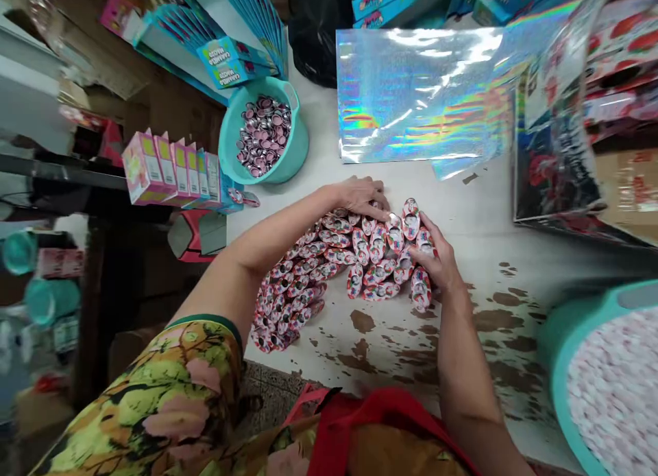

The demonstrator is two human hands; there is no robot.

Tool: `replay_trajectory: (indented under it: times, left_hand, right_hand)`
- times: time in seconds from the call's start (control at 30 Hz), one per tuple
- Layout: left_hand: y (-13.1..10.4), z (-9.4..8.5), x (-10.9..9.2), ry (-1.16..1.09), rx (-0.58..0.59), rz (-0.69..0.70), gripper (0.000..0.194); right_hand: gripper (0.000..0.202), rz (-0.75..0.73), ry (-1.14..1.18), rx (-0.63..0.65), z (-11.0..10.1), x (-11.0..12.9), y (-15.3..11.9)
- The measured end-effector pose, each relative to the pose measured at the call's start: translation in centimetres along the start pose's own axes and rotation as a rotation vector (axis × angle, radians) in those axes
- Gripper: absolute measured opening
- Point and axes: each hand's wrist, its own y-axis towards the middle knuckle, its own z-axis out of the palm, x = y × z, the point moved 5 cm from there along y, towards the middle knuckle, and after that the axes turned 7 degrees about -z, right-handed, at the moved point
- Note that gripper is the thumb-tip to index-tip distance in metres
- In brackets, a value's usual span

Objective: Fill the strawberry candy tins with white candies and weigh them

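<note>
Many small oval red-and-white packages [335, 239] with round openings lie in rows on the white table [329, 325]. My left hand [362, 196] is over the far edge of the rows, fingers spread and bent, its fingertips touching packages near the middle. At the right end of the group, my right hand [436, 256] has thumb and fingers apart around a few packages, touching them. One package [410, 219] stands out beyond the others between the hands, and another [420, 289] lies just below my right hand.
A teal tub [301, 147] of small round pink-and-silver pieces stands at the back left, near pink boxes [149, 167]. Holographic sheets [419, 95] lie at the back. At the right are a large teal tub [560, 366] of whitish pieces and a clear-wrapped dark box [550, 153].
</note>
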Motion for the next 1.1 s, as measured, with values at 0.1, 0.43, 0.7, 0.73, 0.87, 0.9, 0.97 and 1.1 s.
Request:
replay_trajectory:
  times: [0.1, 0.43, 0.7, 0.73, 0.87, 0.9, 0.97, 1.1]
  left_hand:
    - [-1.5, 1.1, 2.8, -0.038, -0.036, 0.091, 0.059]
    - [-6.5, 2.7, 11.3, -0.034, -0.132, 0.025, 0.054]
    - [-9.8, 5.0, 14.7, -0.102, -0.172, -0.168, 0.05]
    - [-10.3, 5.3, 14.9, -0.113, -0.193, -0.179, 0.049]
    - [-12.3, 6.7, 16.2, -0.128, -0.271, -0.178, 0.045]
    - [-12.8, 7.1, 16.6, -0.13, -0.29, -0.185, 0.045]
    - [-13.7, 7.8, 17.4, -0.131, -0.329, -0.206, 0.046]
    - [-15.4, 9.2, 18.8, -0.115, -0.367, -0.233, 0.051]
  right_hand:
    - [0.081, -0.061, 0.0, 0.029, 2.4, 0.0, 1.1]
    - [0.076, -0.068, 0.006, 0.187, 11.8, -0.2, 5.2]
    - [0.078, -0.071, 0.038, 0.275, 16.0, -0.1, 6.0]
    - [0.079, -0.075, 0.038, 0.292, 16.5, -0.2, 6.1]
    - [0.077, -0.075, 0.04, 0.373, 17.9, -0.1, 6.9]
    - [0.077, -0.079, 0.042, 0.39, 18.3, -0.1, 7.2]
    - [0.077, -0.092, 0.05, 0.423, 19.1, -0.1, 7.6]
    - [0.077, -0.106, 0.074, 0.481, 20.8, -0.4, 8.4]
